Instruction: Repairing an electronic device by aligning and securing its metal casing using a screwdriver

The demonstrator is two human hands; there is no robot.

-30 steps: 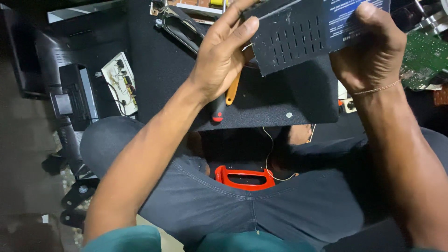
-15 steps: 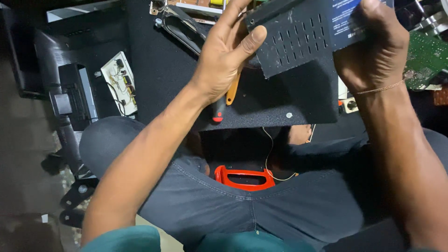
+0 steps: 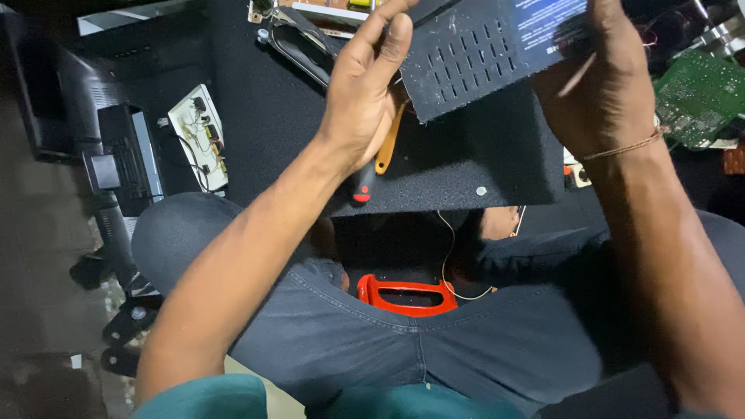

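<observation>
Above the black counter (image 3: pixel 466 167), from left to right: left hand (image 3: pixel 361 101), fingers half open, touching the left edge of the vented cover (image 3: pixel 466 58); screwdriver (image 3: pixel 376 159) lying just below. Right hand (image 3: pixel 605 85) clamped on the cover's right end. Long axis running left-right, tilted.

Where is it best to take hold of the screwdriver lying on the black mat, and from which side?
Probably the orange handle, taken from above, once the left hand over it lifts. It lies flat, upright in the picture; its lower end is thinner.
</observation>
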